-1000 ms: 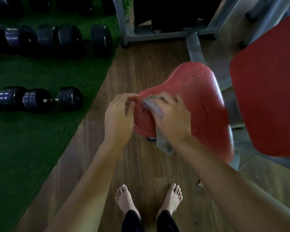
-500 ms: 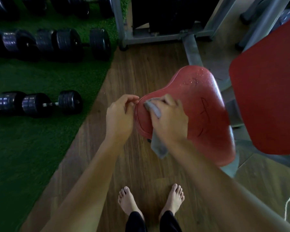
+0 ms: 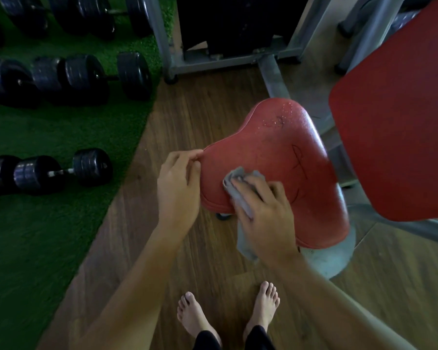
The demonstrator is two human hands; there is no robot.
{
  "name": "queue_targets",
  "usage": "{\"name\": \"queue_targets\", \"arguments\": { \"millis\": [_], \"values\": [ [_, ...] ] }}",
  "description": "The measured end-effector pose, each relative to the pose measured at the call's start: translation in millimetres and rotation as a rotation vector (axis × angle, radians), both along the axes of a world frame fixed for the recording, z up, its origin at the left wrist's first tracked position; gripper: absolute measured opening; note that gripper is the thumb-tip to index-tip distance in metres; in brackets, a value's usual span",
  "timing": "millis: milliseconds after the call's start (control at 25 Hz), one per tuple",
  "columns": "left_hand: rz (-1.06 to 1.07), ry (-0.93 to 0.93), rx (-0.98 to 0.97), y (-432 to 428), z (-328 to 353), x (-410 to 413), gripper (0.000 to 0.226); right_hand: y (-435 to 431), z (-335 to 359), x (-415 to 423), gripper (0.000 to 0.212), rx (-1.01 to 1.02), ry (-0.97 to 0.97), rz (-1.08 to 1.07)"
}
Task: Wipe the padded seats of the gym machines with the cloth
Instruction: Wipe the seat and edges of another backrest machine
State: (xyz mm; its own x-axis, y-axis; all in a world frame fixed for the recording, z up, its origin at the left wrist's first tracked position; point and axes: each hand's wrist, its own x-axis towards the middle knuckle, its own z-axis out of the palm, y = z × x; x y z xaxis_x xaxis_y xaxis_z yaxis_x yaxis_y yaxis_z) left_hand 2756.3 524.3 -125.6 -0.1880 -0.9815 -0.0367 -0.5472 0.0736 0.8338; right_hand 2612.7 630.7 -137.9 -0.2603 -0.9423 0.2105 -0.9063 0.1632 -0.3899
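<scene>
Grey cloth (image 3: 236,176) sits on red seat (image 3: 276,147) under flat right hand (image 3: 266,218); left hand (image 3: 178,188) pinches its edge.

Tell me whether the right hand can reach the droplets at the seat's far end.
Probably yes: the right hand presses the cloth on the seat, and nothing lies between it and the droplets.

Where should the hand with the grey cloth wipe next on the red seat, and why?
Probably slide the right hand and its crumpled grey cloth forward across the red padded seat toward its far end, where small wet-looking specks show; the left hand touches the seat's left edge.
</scene>
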Motion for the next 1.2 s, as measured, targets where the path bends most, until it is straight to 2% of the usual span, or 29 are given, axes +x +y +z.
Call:
{"name": "queue_targets", "arguments": {
  "millis": [80,200,280,440,520,680,720,880,1000,1040,1200],
  "values": [
    [-0.040,-0.116,-0.075,2.5,-4.0,-1.0,0.024,-9.3,-1.7,-19.5,0.035,0.031,0.073,0.086],
    [-0.032,-0.218,-0.103,0.4,1.3,-3.5,0.024,-77.6,10.9,-40.9,0.034,0.151,0.057,-0.091],
    [-0.043,-0.223,-0.086,-1.8,5.6,-3.3,0.024,-82.7,14.1,-36.4,0.034,0.145,-0.003,-0.158],
    [-0.091,-0.260,-0.117,-2.9,1.1,2.4,0.025,-10.8,13.5,-16.9,0.028,0.014,0.052,0.129],
    [-0.074,-0.258,-0.120,-0.5,-2.1,2.8,0.026,-32.1,12.6,-35.3,0.028,0.095,0.103,0.152],
    [-0.029,-0.208,-0.058,-0.7,0.6,-4.3,0.024,-110.0,13.9,-40.3,0.030,0.157,-0.004,-0.280],
    [-0.018,-0.181,-0.033,-3.1,0.8,-5.0,0.022,-108.9,11.9,-31.2,0.032,0.134,-0.011,-0.291],
    [0.148,0.041,0.081,-15.1,6.7,-16.6,0.019,-40.0,10.4,-15.0,0.043,0.049,0.006,-0.087],
    [0.247,0.136,0.103,-28.5,14.2,-52.8,0.021,-22.1,1.4,-31.3,0.035,0.001,0.109,0.009],
    [0.223,0.098,0.086,-32.6,14.0,-66.0,0.022,-27.9,-1.9,-38.2,0.033,-0.009,0.143,0.038],
    [0.072,-0.322,-0.083,-32.7,0.5,-87.1,0.024,-72.3,-9.1,-80.5,0.031,0.011,0.164,0.161]
  ]
}}
